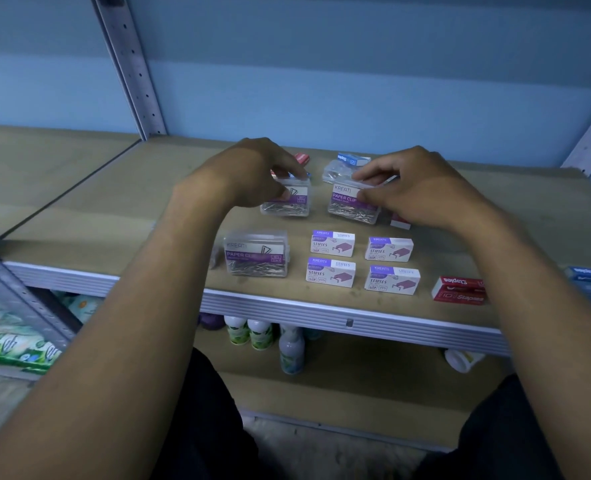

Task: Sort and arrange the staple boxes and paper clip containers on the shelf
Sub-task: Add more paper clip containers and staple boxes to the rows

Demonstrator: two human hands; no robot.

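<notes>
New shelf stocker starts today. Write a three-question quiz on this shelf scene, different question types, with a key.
1. True or false: the left hand grips a clear paper clip container.
2. How many white-and-purple staple boxes sit in the two-by-two block?
3. The red staples box lies: A) right of that block, at the front edge of the shelf; B) left of it; C) on the lower shelf.

Key: 1 true. 2 four. 3 A. The right hand pinches a second paper clip container.
</notes>
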